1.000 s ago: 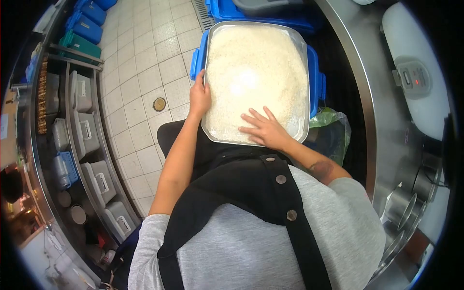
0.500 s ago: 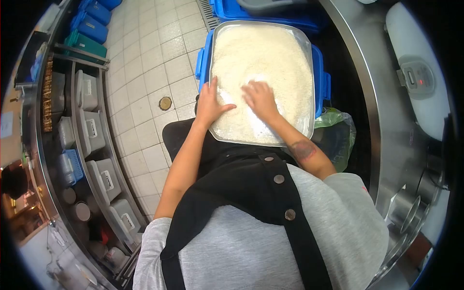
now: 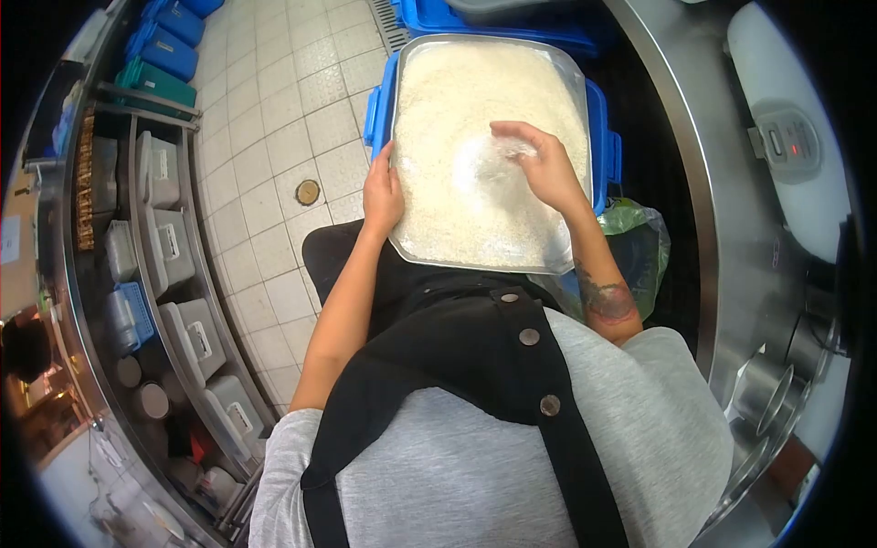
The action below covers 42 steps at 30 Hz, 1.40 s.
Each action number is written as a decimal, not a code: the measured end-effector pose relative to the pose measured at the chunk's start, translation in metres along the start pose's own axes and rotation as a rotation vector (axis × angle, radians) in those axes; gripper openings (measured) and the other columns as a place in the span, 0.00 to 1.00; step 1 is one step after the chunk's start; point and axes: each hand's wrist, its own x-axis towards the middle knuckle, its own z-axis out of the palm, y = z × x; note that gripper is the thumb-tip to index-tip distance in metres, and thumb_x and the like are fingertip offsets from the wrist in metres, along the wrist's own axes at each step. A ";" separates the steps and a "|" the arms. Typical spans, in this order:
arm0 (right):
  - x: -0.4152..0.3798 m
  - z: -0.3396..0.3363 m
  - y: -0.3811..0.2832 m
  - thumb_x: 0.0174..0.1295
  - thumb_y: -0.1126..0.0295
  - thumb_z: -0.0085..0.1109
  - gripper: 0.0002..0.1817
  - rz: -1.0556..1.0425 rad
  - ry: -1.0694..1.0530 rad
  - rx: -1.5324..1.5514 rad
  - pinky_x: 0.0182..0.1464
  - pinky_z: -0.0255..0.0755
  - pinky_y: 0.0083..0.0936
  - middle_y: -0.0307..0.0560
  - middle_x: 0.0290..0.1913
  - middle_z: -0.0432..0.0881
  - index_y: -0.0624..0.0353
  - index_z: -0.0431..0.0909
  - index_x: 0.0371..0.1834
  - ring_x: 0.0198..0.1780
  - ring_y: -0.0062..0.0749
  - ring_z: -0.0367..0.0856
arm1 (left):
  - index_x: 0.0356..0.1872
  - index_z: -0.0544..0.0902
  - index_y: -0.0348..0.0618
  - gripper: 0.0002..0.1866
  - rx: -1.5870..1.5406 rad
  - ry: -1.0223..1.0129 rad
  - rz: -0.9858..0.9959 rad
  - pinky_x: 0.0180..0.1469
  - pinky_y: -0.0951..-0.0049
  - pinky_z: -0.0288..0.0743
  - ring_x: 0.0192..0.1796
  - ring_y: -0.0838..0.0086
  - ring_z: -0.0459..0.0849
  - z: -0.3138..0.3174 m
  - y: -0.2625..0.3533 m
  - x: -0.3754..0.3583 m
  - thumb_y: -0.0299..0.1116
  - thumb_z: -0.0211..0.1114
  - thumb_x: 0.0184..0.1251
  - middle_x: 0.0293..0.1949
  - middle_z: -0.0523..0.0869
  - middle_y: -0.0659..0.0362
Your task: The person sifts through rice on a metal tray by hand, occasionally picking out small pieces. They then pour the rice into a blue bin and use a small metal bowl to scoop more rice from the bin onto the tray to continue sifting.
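Head view, looking down over a grey shirt and black apron [image 3: 475, 365]. A large rectangular metal tray [image 3: 574, 91] with rounded corners is filled nearly to the rim with white rice [image 3: 457, 119]; the surface is uneven, with a pale glare patch near the middle. The tray rests on a blue lidded bin [image 3: 376, 100], whose lid shows past the tray's left and right edges.

The left hand [image 3: 382, 194] closes over the tray's left rim near the near-left corner, thumb on the rice side. The right hand [image 3: 546, 166] lies on the rice toward the right edge, fingers curled loosely and pointing left into the grains; whether it encloses any rice cannot be told.

Left of the tray, open tiled floor [image 3: 274, 146] with a round drain [image 3: 308, 192], bounded farther left by a shelf of grey containers [image 3: 174, 256]. Just right of the tray's near-right corner, a green bag [image 3: 635, 228]; beyond it a steel counter [image 3: 722, 210]. A second blue bin [image 3: 493, 23] adjoins the far edge.
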 end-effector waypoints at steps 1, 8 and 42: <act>0.003 0.000 0.000 0.56 0.85 0.50 0.25 -0.024 -0.004 0.004 0.65 0.69 0.28 0.54 0.57 0.82 0.59 0.79 0.58 0.61 0.39 0.79 | 0.66 0.69 0.38 0.23 0.001 -0.006 -0.007 0.65 0.58 0.68 0.63 0.48 0.75 0.000 -0.001 0.001 0.22 0.49 0.69 0.61 0.76 0.40; -0.014 0.074 0.030 0.59 0.64 0.62 0.25 -0.237 0.029 -0.697 0.68 0.55 0.61 0.52 0.69 0.69 0.54 0.76 0.61 0.74 0.47 0.60 | 0.66 0.70 0.35 0.24 -0.029 -0.013 -0.039 0.67 0.61 0.65 0.65 0.50 0.74 -0.002 0.002 0.000 0.22 0.47 0.68 0.62 0.76 0.41; 0.000 0.013 0.009 0.68 0.72 0.54 0.14 -0.015 0.004 -0.134 0.53 0.75 0.29 0.58 0.46 0.86 0.66 0.81 0.52 0.50 0.44 0.85 | 0.67 0.68 0.36 0.48 -0.045 -0.070 -0.091 0.65 0.62 0.70 0.63 0.52 0.76 -0.006 0.013 0.003 0.36 0.82 0.41 0.61 0.77 0.44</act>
